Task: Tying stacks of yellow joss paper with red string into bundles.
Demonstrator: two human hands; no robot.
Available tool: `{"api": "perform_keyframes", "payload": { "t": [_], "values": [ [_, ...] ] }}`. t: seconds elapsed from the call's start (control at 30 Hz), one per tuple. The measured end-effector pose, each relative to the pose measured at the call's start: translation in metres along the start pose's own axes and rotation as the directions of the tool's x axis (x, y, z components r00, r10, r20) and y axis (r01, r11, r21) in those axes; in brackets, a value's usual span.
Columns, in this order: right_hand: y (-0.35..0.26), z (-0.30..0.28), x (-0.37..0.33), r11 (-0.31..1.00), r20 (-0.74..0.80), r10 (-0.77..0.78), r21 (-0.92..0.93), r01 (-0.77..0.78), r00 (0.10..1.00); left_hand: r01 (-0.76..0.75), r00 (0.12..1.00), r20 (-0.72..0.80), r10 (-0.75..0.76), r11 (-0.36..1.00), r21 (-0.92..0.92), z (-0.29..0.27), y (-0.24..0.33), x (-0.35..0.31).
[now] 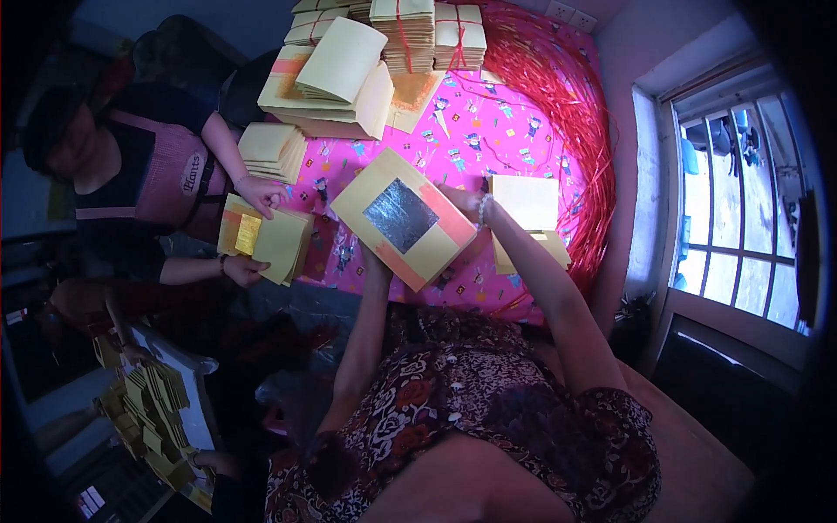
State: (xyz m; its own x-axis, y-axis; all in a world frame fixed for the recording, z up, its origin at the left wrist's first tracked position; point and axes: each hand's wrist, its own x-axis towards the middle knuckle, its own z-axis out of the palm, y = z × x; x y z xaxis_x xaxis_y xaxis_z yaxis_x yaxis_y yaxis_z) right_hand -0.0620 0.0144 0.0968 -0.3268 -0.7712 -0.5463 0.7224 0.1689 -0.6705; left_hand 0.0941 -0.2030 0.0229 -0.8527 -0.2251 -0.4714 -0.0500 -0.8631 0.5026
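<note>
My left hand [375, 261] grips a thick stack of yellow joss paper [355, 197] at its lower left edge, its fingers mostly hidden beneath. My right hand [466, 202] holds the same stack at its upper right edge; a bead bracelet circles that wrist. The stack is tilted over the table, and its top sheet bears a silver foil square [401, 215] and orange-red printed bands. Close to my right wrist, more pale paper [525, 200] lies on the pink patterned tablecloth [471, 157].
At the left, a co-worker in a pink apron [174, 166] handles yellow paper with a gold square [248, 235]. Tied paper bundles [408, 35] and loose stacks [340, 59] stand at the back. Red plastic strands [575, 131] line the right edge, near a barred window [741, 209].
</note>
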Motion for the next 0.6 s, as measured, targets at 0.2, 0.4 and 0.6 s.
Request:
{"api": "perform_keyframes", "payload": {
  "t": [0.2, 0.4, 0.6],
  "values": [
    [0.026, 0.029, -0.026, 0.954, -0.166, -0.093, 0.268, 0.135, 0.982, 0.068, 0.997, 0.015, -0.072, 0.979, 0.195, 0.001, 0.003, 0.016],
    [0.042, 0.096, -0.046, 0.774, -0.396, -0.016, 0.576, 0.262, 0.918, 0.162, 0.986, -0.025, -0.164, 0.915, 0.369, -0.039, 0.033, 0.061],
    [0.046, 0.097, -0.035, 0.801, -0.471, -0.050, 0.508, 0.317, 0.881, 0.228, 0.972, -0.071, -0.226, 0.812, 0.537, -0.085, 0.079, 0.067]
  ]
}}
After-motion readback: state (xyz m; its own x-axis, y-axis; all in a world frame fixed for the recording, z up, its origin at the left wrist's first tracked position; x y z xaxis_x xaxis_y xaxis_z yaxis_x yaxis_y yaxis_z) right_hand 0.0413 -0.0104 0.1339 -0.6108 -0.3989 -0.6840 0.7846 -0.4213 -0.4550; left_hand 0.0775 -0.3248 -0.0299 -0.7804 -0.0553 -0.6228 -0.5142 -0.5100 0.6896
